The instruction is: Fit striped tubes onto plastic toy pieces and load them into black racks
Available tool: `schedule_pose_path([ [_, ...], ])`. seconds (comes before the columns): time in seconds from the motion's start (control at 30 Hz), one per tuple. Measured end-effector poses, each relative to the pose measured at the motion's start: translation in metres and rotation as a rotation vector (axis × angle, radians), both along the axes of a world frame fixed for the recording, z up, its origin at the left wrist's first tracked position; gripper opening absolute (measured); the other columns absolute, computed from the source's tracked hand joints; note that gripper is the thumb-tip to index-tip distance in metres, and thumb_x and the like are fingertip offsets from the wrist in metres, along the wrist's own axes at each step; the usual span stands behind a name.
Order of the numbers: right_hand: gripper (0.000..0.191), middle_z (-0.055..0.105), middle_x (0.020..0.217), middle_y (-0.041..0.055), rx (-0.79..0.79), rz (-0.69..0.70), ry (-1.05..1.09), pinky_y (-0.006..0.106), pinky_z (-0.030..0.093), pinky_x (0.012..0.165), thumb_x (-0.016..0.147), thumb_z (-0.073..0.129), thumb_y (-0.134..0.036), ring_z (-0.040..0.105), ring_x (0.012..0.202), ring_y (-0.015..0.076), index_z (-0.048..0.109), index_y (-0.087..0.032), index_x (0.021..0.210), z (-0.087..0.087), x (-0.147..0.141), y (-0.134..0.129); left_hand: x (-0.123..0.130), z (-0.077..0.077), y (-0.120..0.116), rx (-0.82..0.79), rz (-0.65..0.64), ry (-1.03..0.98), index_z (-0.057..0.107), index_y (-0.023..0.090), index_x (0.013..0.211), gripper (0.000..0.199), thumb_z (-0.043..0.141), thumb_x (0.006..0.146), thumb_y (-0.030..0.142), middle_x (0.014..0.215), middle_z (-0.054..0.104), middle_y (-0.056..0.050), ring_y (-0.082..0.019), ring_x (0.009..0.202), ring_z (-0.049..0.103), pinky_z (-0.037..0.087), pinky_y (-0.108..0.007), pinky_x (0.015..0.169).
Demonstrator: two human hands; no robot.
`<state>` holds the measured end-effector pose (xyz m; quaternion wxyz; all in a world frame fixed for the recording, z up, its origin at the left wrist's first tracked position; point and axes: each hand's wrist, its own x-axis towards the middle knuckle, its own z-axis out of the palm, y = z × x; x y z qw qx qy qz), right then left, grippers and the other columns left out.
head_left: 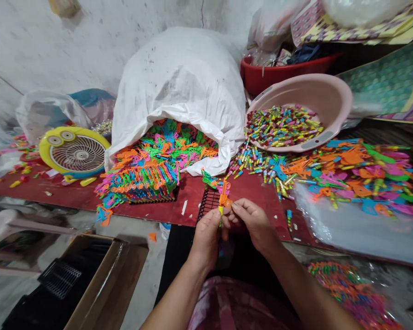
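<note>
1. My left hand (pixel 206 236) is pinched narrow, thumb against fingers, around the lower end with the small yellow tube (pixel 220 210).
2. My right hand (pixel 256 224) is closed in a fingertip pinch at the side of the orange plastic piece (pixel 223 197); the fingers hide exactly where they grip.
3. The piece stands roughly upright between my two hands, in front of the near edge of the red tabletop (pixel 254 201), just beside a black wire rack (pixel 206 204).
4. I judge the step in hand to be fitting or seating the tube on the orange piece; I cannot tell whether it is fully home.
5. The next move, as I judge it, calls for a steady left pinch and a small, aligned push or turn from the right, without bending the thin plastic.
6. Loose pieces spill from the white sack (pixel 179 68) ahead; more tubes (pixel 282 126) lie in the pink basin (pixel 337 91) to my right.
</note>
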<state>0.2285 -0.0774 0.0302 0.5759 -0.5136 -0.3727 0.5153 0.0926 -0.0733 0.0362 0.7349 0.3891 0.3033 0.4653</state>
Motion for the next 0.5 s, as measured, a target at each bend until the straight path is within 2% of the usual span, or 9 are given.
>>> schedule_pose_path([
  [0.1,0.032,0.065,0.073,0.0008,-0.002,0.04,0.144,0.023,0.046,0.06,0.078,0.073,-0.048,0.057,0.063,0.0115,0.064,-0.018,0.087,-0.004,-0.002,-0.001,-0.001,-0.001,0.001,-0.015,0.002,-0.029,0.066,0.011,0.093,0.039,0.058,0.09,0.049,0.064,0.05,0.002,-0.007,0.053,0.04,0.028,-0.023,0.053],
  [0.2,0.026,0.065,0.074,0.002,0.051,0.039,0.318,0.024,0.049,0.062,0.087,0.063,-0.046,0.06,0.064,0.0131,0.062,-0.02,0.091,-0.009,-0.001,-0.002,-0.001,-0.001,0.001,-0.049,0.011,-0.047,0.066,0.01,0.101,0.042,0.06,0.089,0.05,0.064,0.048,0.003,-0.006,0.05,0.037,0.026,-0.022,0.05],
  [0.27,0.022,0.065,0.073,0.0018,0.06,0.084,0.389,0.026,0.051,0.062,0.09,0.06,-0.042,0.061,0.063,0.0139,0.062,-0.021,0.096,-0.013,0.002,-0.004,-0.001,0.0,-0.001,-0.076,-0.03,-0.073,0.065,0.01,0.1,0.041,0.06,0.089,0.049,0.064,0.048,0.003,-0.005,0.049,0.037,0.026,-0.022,0.048],
  [0.4,0.028,0.066,0.069,0.0024,-0.005,0.432,0.353,0.033,0.054,0.059,0.086,0.065,-0.038,0.063,0.058,0.0184,0.065,-0.019,0.107,-0.014,0.013,-0.01,-0.001,0.0,-0.006,-0.17,-0.265,-0.203,0.064,0.011,0.091,0.035,0.058,0.09,0.046,0.057,0.046,0.005,-0.004,0.04,0.032,0.026,-0.021,0.043],
  [0.43,0.029,0.067,0.07,0.0032,0.005,0.483,0.321,0.034,0.055,0.062,0.084,0.068,-0.038,0.064,0.061,0.0196,0.067,-0.018,0.105,-0.012,0.016,-0.012,-0.001,-0.001,-0.006,-0.191,-0.334,-0.246,0.063,0.011,0.091,0.035,0.058,0.09,0.046,0.055,0.045,0.005,-0.004,0.038,0.031,0.026,-0.021,0.042],
  [0.5,0.027,0.069,0.077,0.0054,0.044,0.498,0.262,0.035,0.056,0.073,0.076,0.076,-0.034,0.067,0.075,0.022,0.071,-0.018,0.096,-0.007,0.022,-0.013,-0.003,-0.003,-0.007,-0.214,-0.464,-0.314,0.061,0.012,0.089,0.035,0.06,0.089,0.046,0.053,0.043,0.006,-0.004,0.036,0.029,0.025,-0.02,0.04],
])
